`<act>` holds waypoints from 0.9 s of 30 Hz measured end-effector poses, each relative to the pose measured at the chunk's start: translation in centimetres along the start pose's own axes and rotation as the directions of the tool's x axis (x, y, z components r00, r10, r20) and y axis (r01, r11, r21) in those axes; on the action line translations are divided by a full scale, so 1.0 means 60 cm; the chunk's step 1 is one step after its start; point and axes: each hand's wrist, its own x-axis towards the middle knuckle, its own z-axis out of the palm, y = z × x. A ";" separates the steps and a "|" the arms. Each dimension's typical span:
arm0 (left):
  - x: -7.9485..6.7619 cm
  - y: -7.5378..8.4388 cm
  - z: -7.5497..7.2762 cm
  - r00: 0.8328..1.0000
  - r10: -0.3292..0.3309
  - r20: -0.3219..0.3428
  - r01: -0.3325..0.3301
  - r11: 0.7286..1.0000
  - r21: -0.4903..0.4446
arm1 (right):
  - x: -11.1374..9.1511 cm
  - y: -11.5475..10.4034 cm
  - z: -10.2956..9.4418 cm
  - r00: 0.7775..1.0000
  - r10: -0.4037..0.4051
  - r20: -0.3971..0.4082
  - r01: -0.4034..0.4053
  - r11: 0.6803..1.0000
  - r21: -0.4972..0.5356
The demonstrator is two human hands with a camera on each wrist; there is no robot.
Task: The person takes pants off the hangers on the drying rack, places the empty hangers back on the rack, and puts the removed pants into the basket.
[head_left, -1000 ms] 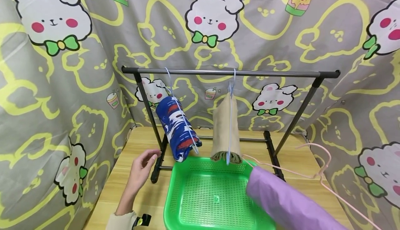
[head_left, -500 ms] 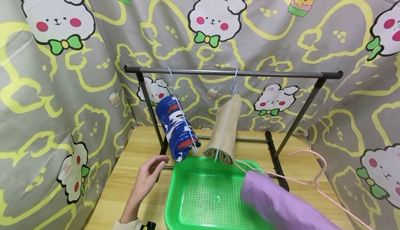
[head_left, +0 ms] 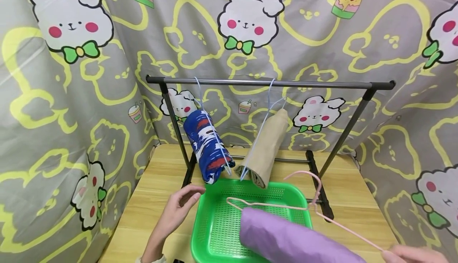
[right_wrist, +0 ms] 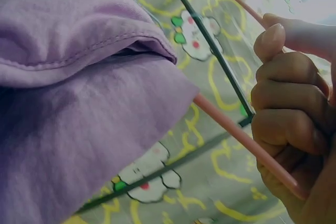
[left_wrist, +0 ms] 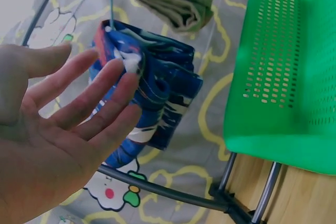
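My right hand (right_wrist: 294,98) grips one end of a pink clothes hanger (head_left: 350,231), fingers curled round the wire. A folded purple garment (head_left: 282,235) hangs over the hanger's lower bar, above the green basket (head_left: 196,231). The pink hook points up and to the left, below the rack's bar. My left hand (head_left: 179,207) is held out beside the basket's left rim with relaxed, loosely bent fingers and nothing in them. In the left wrist view its fingers overlap the blue patterned garment (left_wrist: 173,108), which hangs on a blue hanger (head_left: 214,132).
A black metal clothes rack (head_left: 322,84) stands on the wooden table (head_left: 143,207). A beige garment (head_left: 270,147) hangs on a second blue hanger at the rack's middle, tilted. Grey cartoon-print curtain (head_left: 200,24) encloses the back and sides.
The pink hanger with the purple garment has moved left over the basket, and my right hand has come into view. My left hand has moved right. The beige garment has swung round on its hanger.
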 end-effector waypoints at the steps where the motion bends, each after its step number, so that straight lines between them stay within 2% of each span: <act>1: -0.003 0.003 0.001 1.000 -0.005 0.016 0.005 1.000 0.005 | 0.000 -0.003 0.001 0.999 0.014 0.047 -0.016 0.999 0.050; 4: -0.014 0.009 0.001 0.998 -0.017 0.059 0.016 1.000 0.009 | 0.015 -0.013 0.015 0.991 -0.074 0.113 0.038 0.956 0.290; 5: -0.017 0.012 0.001 0.997 -0.024 0.071 0.023 1.000 0.007 | 0.020 -0.014 0.019 0.986 -0.100 0.132 0.048 0.935 0.351; 7: -0.023 0.016 0.001 0.996 -0.030 0.087 0.029 1.000 0.012 | 0.032 -0.013 0.028 0.974 -0.174 0.145 0.085 0.874 0.479; 8: -0.025 0.018 0.001 0.995 -0.028 0.093 0.027 1.000 0.015 | 0.040 -0.012 0.033 0.969 -0.221 0.114 0.139 0.861 0.490; 10: -0.027 0.023 0.002 0.995 -0.018 0.097 0.016 1.000 0.015 | 0.054 -0.017 0.041 0.964 -0.241 0.108 0.169 0.876 0.452; 11: -0.028 0.024 0.003 0.995 -0.008 0.100 0.007 1.000 0.014 | 0.060 -0.019 0.045 0.963 -0.245 0.110 0.172 0.876 0.451; 14: -0.028 0.027 0.006 0.994 0.033 0.100 -0.032 0.999 -0.008 | 0.077 -0.031 0.055 0.971 -0.190 0.147 0.117 0.910 0.398; 17: -0.029 0.031 0.008 0.994 0.070 0.089 -0.068 0.997 -0.026 | 0.092 -0.039 0.066 0.969 -0.188 0.163 0.105 0.903 0.417; 21: -0.031 0.035 0.012 0.991 0.121 0.052 -0.121 0.993 0.002 | 0.107 -0.041 0.084 0.959 -0.237 0.152 0.150 0.887 0.437; 24: -0.031 0.034 0.016 0.979 0.202 0.026 -0.203 0.978 0.053 | 0.114 -0.039 0.100 0.955 -0.264 0.139 0.174 0.871 0.459; 27: -0.030 0.035 0.022 0.955 0.296 -0.014 -0.291 0.948 0.130 | 0.119 -0.039 0.115 0.955 -0.262 0.136 0.172 0.870 0.462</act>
